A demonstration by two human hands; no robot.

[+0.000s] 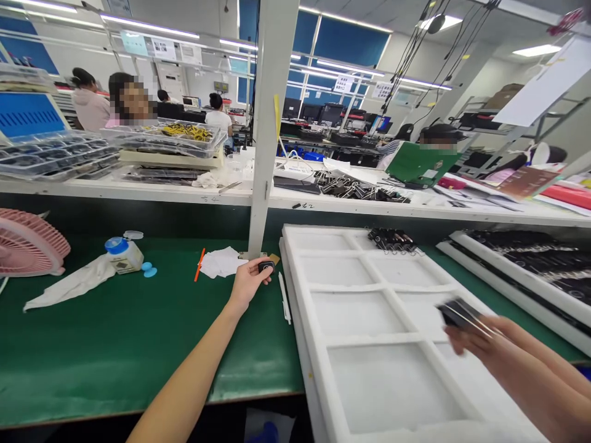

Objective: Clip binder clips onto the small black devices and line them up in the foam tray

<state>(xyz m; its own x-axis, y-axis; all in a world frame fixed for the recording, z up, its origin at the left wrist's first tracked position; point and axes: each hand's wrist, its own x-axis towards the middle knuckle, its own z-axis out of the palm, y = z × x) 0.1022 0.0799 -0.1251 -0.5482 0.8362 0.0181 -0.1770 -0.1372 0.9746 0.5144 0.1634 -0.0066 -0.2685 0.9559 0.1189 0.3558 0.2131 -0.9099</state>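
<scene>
Here, two-handed work at a foam tray (295, 289) on the green worktop (115, 344).
Nearest, right hand (480, 338), blurred, fingers closed on thin dark parts (459, 314) above the tray compartments; best lowered flat, kept steady. Farther, left hand (249, 280) pinching a small black piece (266, 266) beside the tray's corner.

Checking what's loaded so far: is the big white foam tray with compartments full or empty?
Mostly empty: the white foam tray shows bare compartments, with only some black clips in its far one.
</scene>
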